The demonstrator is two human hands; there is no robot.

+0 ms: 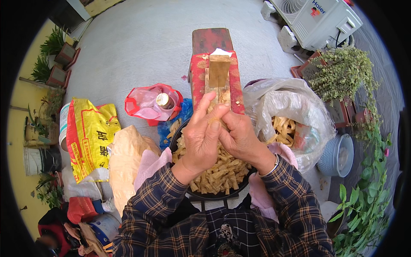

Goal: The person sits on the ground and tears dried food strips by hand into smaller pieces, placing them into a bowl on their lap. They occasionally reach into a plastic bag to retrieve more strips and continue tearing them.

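My left hand [199, 141] and my right hand [239, 135] meet above a black basin [245, 184] heaped with short, folded tan strip pieces [221, 173]. A bit of tan strip [214, 119] shows between the fingers and thumb of my left hand; most of it is hidden. The fingers of my right hand curl in against it, and its grip is partly covered. Just beyond my fingertips, a wooden board [225, 96] with an upright wooden block [219, 71] lies on a red cloth [199, 72] over a bench [212, 40].
To the right stands a whitish woven sack [308, 99] holding long tan strips [284, 128], with a blue basket [330, 157] behind. On the left are a red bag [138, 106] with a jar [163, 101], a blue plastic bag [163, 128], a brown sack [126, 160] and a yellow sack [93, 138].
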